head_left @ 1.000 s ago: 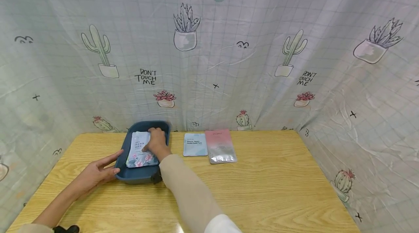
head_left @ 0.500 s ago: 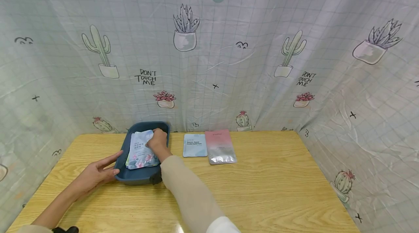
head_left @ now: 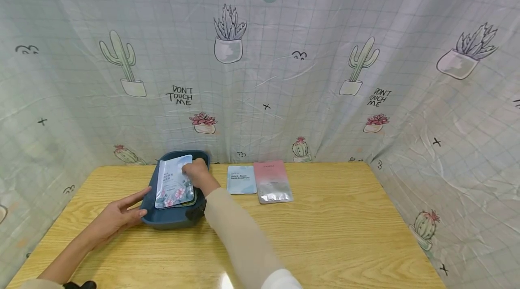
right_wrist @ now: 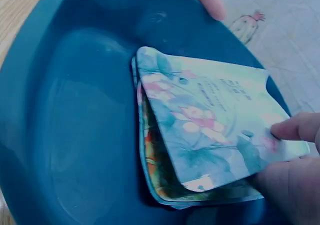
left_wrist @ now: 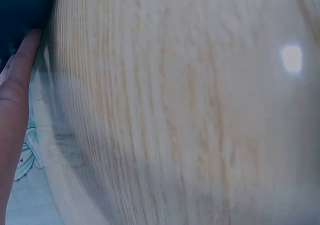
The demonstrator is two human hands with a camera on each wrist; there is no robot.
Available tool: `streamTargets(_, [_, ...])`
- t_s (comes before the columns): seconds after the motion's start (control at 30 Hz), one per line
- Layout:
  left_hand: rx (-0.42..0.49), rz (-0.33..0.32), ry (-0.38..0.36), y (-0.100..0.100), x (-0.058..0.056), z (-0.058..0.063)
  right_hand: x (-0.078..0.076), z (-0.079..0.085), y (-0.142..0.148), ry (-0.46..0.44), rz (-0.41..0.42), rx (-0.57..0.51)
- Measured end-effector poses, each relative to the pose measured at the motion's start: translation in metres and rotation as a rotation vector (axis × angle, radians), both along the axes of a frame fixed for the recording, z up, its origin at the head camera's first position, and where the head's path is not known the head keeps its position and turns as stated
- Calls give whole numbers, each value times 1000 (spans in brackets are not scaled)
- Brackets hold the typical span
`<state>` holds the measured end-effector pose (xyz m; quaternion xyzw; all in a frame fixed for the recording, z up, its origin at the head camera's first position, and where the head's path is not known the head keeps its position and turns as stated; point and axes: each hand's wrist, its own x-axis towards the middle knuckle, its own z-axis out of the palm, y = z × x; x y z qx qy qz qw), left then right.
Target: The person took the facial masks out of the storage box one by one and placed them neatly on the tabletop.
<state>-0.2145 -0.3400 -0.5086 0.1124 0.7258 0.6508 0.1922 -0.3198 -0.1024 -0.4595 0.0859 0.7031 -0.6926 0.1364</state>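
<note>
A pale blue sachet [head_left: 175,183] printed with pink lotus flowers is pinched at its right edge by my right hand [head_left: 197,174]. In the right wrist view, thumb and fingers clasp the sachet [right_wrist: 210,115], its near edge lifted off a stack of other sachets [right_wrist: 160,177]. The stack lies inside a dark blue plastic basin [head_left: 166,219]. My left hand [head_left: 119,216] rests against the basin's left side, fingers extended along its outer wall and rim. The left wrist view catches only part of that hand [left_wrist: 17,80] beside the basin [left_wrist: 22,10].
On the wooden table [head_left: 325,235], right of the basin, lie a small light blue packet [head_left: 241,180] and a pink and silver pouch [head_left: 274,183] side by side. A cactus-print curtain [head_left: 268,76] hangs behind the table and at both sides.
The right hand has gone from reaching over the stack to pinching the top sachet, which has risen and shifted slightly left, uncovering sachets beneath. The left hand has stayed at the basin.
</note>
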Motion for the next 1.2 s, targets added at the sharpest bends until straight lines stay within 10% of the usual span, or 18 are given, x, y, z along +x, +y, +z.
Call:
streamTargets(0.2, [-33,8,7,1,-1,0,-10,-2,7,-108,117,-189])
streamTargets(0.47, [-49,6,25,1,-1,0,-16,-1,17,-109,317,-177])
streamTargets(0.7, [-48,0,21,0,-2,0,-9,4,27,11,431,21])
streamTargets(1.2, [38,-44,41,-3,-4,-1,6,14,31,261,374,350])
